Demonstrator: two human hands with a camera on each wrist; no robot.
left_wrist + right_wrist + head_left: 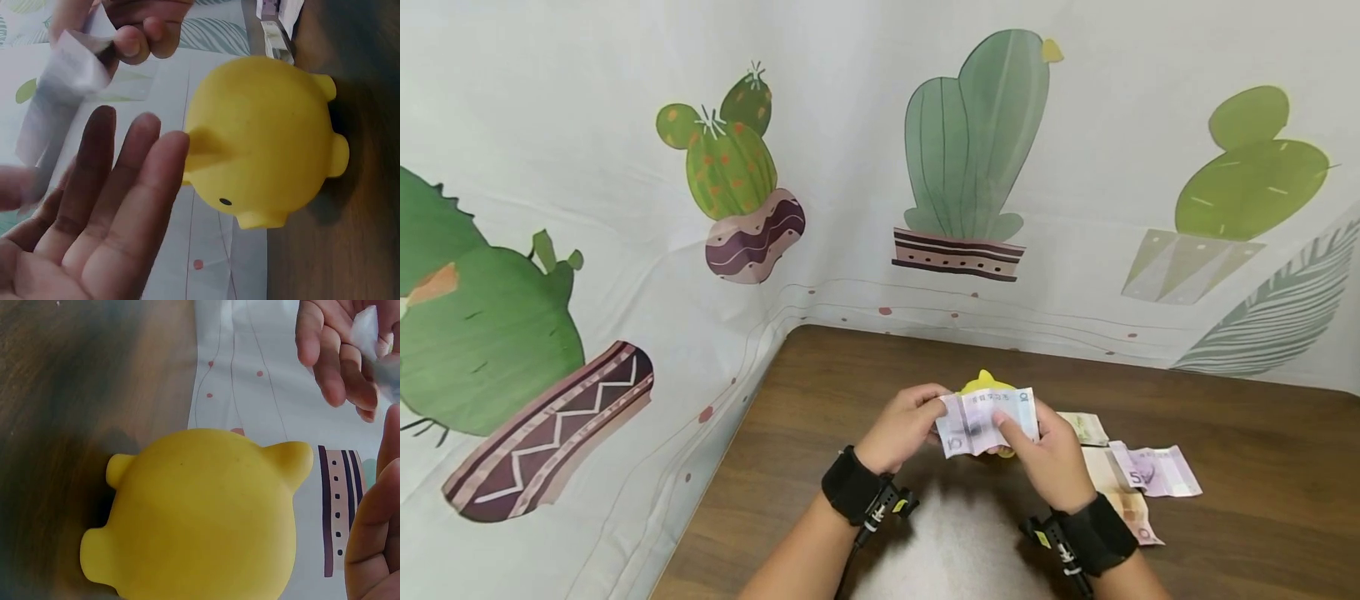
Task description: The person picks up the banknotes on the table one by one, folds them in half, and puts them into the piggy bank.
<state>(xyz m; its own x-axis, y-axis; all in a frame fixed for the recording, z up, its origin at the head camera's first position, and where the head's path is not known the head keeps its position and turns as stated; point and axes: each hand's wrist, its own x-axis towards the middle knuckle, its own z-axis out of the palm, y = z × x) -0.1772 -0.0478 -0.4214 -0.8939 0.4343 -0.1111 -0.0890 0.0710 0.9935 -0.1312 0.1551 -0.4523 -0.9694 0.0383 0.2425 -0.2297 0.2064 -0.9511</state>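
Observation:
Both hands hold a creased, pale purple banknote (983, 423) marked 10 above the table. My left hand (901, 429) pinches its left end between thumb and forefinger; the other fingers extend loosely in the left wrist view. My right hand (1054, 457) grips the right part, thumb on the face and fingers behind. Just beyond the note stands a yellow piggy bank (262, 137), mostly covered by the note in the head view. The right wrist view shows the rounded body of the piggy bank (206, 512) with its feet and an ear; its lower part is cut off.
Right of the hands, several banknotes lie on the brown wooden table (1262, 467): a purple 5 note (1168, 472), a greenish note (1088, 427) and an orange-toned note (1129, 507) partly behind the right wrist. A white cactus-print cloth (850, 167) hangs behind the table.

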